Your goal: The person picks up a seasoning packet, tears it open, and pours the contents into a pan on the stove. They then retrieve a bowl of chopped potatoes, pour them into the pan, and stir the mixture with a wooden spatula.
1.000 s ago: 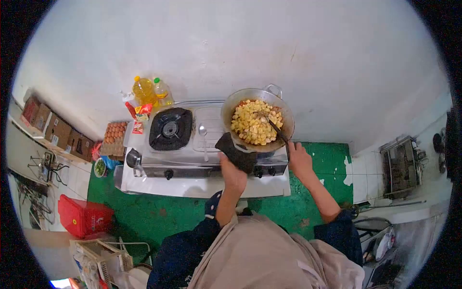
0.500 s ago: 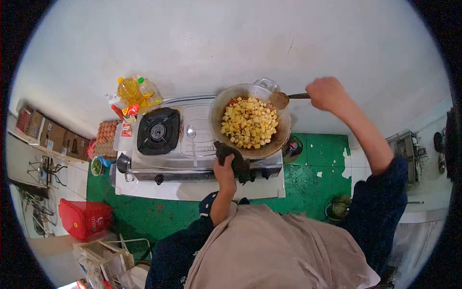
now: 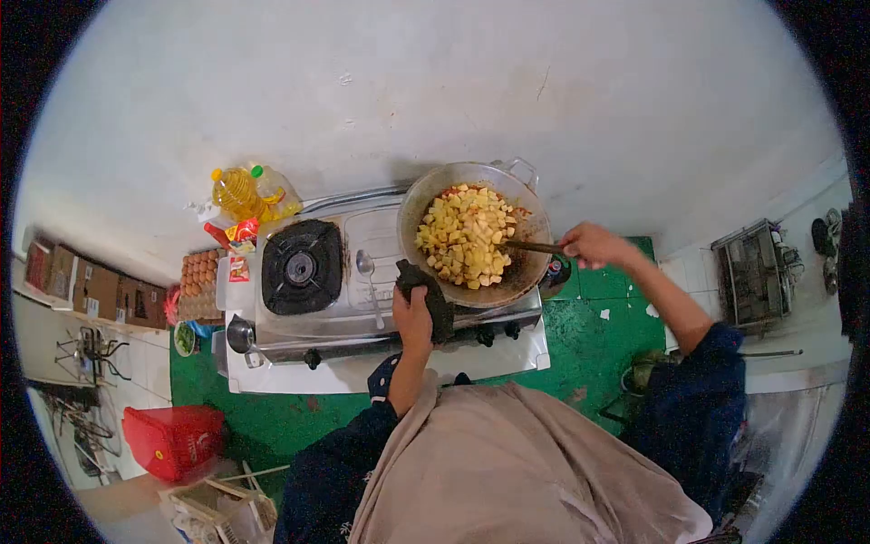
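A large metal wok (image 3: pixel 536 222) sits over the right burner of the stove, filled with pale yellow cubes of food (image 3: pixel 462 238) and some reddish bits. My right hand (image 3: pixel 594 245) is closed round the dark handle of a spatula (image 3: pixel 535 246), whose blade is sunk among the cubes and hidden. At the wok's near left edge, my left hand (image 3: pixel 413 317) grips a dark cloth (image 3: pixel 428 295) against the rim; the wok handle under it, if any, is covered.
Left on the stove (image 3: pixel 362 231) are a bare burner (image 3: pixel 302 266) and a metal spoon (image 3: pixel 370 283). Oil bottles (image 3: pixel 237 193), seasoning packets (image 3: pixel 241 234), eggs (image 3: pixel 199 281) and a ladle (image 3: pixel 242 335) stand farther left. A red container (image 3: pixel 177 440) is on the green floor.
My right hand has come down and slightly left, and the spatula blade has gone from the wok's right rim into the cubes. My left hand still holds the cloth at the wok.
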Action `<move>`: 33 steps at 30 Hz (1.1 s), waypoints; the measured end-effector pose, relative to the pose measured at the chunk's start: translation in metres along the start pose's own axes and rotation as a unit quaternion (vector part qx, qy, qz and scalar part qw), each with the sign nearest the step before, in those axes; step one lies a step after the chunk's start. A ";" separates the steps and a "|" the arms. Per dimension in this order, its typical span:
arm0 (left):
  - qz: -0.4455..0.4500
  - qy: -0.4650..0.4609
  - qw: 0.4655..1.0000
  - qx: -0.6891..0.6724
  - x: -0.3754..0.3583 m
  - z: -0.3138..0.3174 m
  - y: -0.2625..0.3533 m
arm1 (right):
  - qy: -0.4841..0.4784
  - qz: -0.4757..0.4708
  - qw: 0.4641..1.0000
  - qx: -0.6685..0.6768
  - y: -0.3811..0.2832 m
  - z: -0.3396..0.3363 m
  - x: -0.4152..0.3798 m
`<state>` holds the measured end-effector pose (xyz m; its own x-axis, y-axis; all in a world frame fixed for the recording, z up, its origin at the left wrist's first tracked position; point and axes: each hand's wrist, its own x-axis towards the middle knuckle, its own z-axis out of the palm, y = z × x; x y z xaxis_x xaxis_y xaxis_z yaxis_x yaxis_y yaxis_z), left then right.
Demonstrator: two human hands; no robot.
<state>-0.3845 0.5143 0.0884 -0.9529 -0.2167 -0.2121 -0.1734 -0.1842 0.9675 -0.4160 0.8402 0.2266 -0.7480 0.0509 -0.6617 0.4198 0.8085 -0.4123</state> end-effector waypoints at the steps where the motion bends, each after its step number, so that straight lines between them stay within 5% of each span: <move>1: -0.010 -0.008 1.000 -0.002 0.000 -0.001 0.001 | 0.039 -0.014 0.999 0.013 0.002 0.018 -0.004; 6: -0.028 -0.036 0.998 -0.049 0.000 -0.003 0.005 | 0.229 -0.173 0.958 -0.026 0.013 0.083 -0.025; 13: -0.061 -0.006 0.995 -0.073 0.002 0.000 0.009 | 0.315 -0.110 0.896 -0.295 0.015 0.120 -0.075; 19: -0.085 -0.052 0.991 -0.090 0.004 -0.005 0.007 | 0.366 -0.155 0.805 -0.439 0.014 0.120 -0.120; 24: -0.061 -0.039 0.995 -0.075 0.004 -0.007 0.001 | 0.340 -0.040 0.796 -0.499 -0.038 0.050 -0.131; 28: -0.078 -0.030 0.993 -0.084 0.003 -0.005 0.006 | 0.287 -0.092 0.782 -0.546 -0.079 -0.008 -0.108; 31: -0.060 -0.048 0.992 -0.096 0.008 -0.007 -0.003 | 0.203 -0.062 0.813 -0.542 -0.097 -0.030 -0.080; 33: -0.038 -0.056 0.994 -0.089 0.013 -0.008 -0.011 | 0.061 0.029 0.915 -0.399 -0.097 -0.038 -0.059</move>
<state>-0.3931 0.5055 0.0737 -0.9624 -0.0896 -0.2564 -0.2077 -0.3653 0.9074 -0.4322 0.7816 0.3295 -0.8088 0.1336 -0.5728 -0.0109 0.9703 0.2418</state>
